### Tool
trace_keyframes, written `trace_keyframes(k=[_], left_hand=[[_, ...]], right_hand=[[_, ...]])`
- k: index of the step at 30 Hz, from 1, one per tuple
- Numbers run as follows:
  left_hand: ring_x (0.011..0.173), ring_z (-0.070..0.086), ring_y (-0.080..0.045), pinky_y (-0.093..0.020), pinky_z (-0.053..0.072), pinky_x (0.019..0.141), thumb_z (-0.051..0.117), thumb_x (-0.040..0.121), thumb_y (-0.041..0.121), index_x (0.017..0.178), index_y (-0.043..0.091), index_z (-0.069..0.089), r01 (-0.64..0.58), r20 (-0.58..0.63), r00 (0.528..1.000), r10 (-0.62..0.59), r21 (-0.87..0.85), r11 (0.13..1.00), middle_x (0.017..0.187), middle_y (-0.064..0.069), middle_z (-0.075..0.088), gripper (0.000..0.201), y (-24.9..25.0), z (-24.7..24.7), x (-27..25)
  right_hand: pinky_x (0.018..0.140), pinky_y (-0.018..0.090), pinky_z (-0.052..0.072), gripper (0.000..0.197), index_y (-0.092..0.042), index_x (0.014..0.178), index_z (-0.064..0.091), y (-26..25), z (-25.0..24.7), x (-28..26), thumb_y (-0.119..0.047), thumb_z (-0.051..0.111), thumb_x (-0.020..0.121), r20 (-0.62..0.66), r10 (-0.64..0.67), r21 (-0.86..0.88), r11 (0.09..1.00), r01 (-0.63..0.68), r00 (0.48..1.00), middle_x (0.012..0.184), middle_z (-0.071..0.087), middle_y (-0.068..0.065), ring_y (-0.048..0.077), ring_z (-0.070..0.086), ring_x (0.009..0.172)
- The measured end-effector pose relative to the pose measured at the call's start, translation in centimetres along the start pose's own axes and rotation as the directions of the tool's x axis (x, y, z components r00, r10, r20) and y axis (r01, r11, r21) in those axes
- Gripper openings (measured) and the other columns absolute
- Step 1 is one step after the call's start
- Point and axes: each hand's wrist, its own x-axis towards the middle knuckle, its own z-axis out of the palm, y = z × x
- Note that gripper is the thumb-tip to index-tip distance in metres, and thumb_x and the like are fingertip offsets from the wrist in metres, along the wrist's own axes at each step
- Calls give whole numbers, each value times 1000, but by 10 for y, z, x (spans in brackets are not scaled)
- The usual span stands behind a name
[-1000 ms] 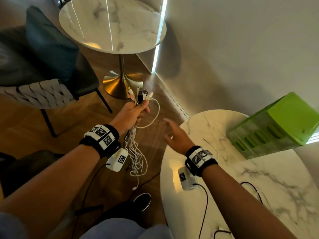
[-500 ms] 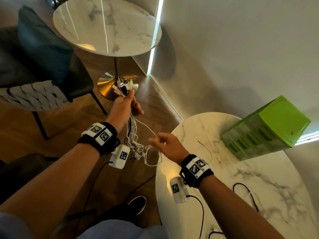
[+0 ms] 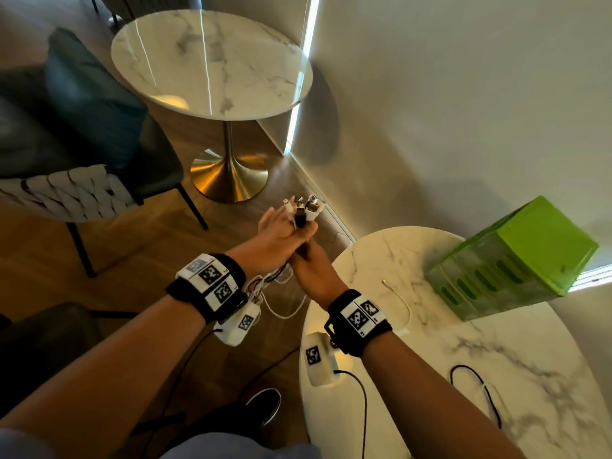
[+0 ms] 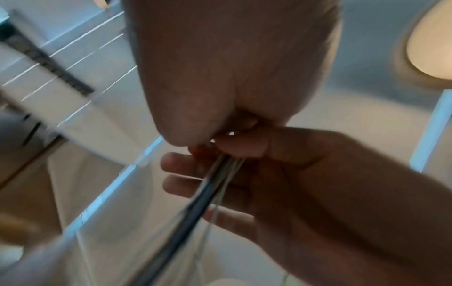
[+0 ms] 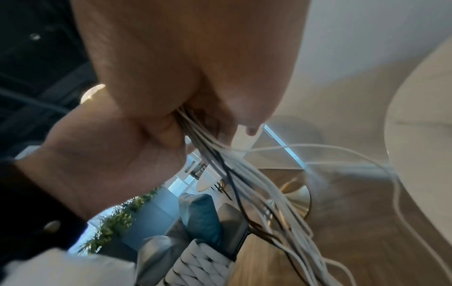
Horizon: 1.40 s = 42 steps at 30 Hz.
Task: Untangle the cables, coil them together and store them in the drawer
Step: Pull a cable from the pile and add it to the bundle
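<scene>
Over the floor beside the near marble table (image 3: 496,376), my left hand (image 3: 281,233) grips a bundle of white and black cables (image 3: 265,286); their connector ends (image 3: 303,210) stick up above its fingers. My right hand (image 3: 309,260) sits directly under the left, touching it, with fingers (image 4: 186,166) and thumb curled round the same cables (image 4: 215,183). Below both hands the strands (image 5: 257,183) hang loose and tangled. The green drawer unit (image 3: 510,260) stands closed at the far side of the table. One thin white cable (image 3: 397,299) lies on the tabletop.
A black cable (image 3: 480,385) loops on the table near my right forearm. Another round marble table (image 3: 212,61) on a gold pedestal stands ahead, and a dark chair (image 3: 82,144) is on the left. The wall runs close along the right.
My right hand has come up from the loose lower strands and closed round the bundle just under my left hand. The left hand has carried the connector ends rightward, toward the near table.
</scene>
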Motion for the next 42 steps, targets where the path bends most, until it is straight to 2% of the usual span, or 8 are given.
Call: trace_keyframes(k=[7,10,14,19,27,32,36,42], left_hand=[[115,66,-30,-47,55,95,82,72,59,115,15,70,181,178,979,-94,-566,804,125,-10,69,63,13,-14,-4],[102,72,-29,-57,58,90,81,77,52,100,26,74,36,171,985,28,-363,931,109,-9,74,36,24,-17,-3],[88,73,-11,-46,61,82,86,76,40,108,19,66,-112,-21,994,110,-151,982,96,2,73,42,30,-5,4],[90,72,-33,-42,63,81,94,63,8,142,18,26,-373,-302,917,262,-413,831,130,-15,55,104,25,5,14],[86,63,-20,-34,57,77,82,82,33,99,7,65,-525,-247,821,515,29,850,99,-5,62,35,38,7,19],[57,57,-17,-29,53,57,62,100,27,88,3,55,-208,1,977,215,-243,947,67,-6,61,28,46,-1,19],[68,59,-16,-31,52,66,61,99,32,91,10,53,-127,57,984,170,-443,887,81,-12,60,25,48,0,24],[124,56,-26,-45,50,102,70,79,68,143,38,34,-100,-42,992,123,-851,516,155,-4,38,80,16,9,35]], right_hand=[[89,39,54,32,-23,134,53,9,6,-15,-18,39,105,-51,-13,149,989,20,999,116,65,8,19,64,100],[77,32,49,20,-21,108,59,9,4,-14,-15,41,103,-13,5,93,996,-4,1000,93,61,3,9,57,80],[87,24,51,28,-24,108,60,6,-4,-15,-9,37,103,-15,50,161,986,-46,999,101,64,-5,2,62,93],[62,22,38,32,-16,81,54,2,-10,-16,-6,33,104,-41,142,230,965,-129,989,66,48,-12,3,42,62],[51,24,35,25,-17,81,46,-3,-25,-17,-10,33,102,2,217,260,943,-210,976,60,41,-8,12,35,55],[65,48,39,11,-34,82,46,6,-22,-24,-32,39,91,123,89,-154,986,-70,988,75,44,-3,18,38,69],[88,40,49,11,-33,94,59,3,-22,-19,-33,48,96,55,249,70,965,-253,967,89,59,-10,10,53,86],[55,26,21,29,-23,68,35,-5,-37,-9,-8,41,92,-51,270,513,833,-207,961,62,25,-8,6,23,52]])
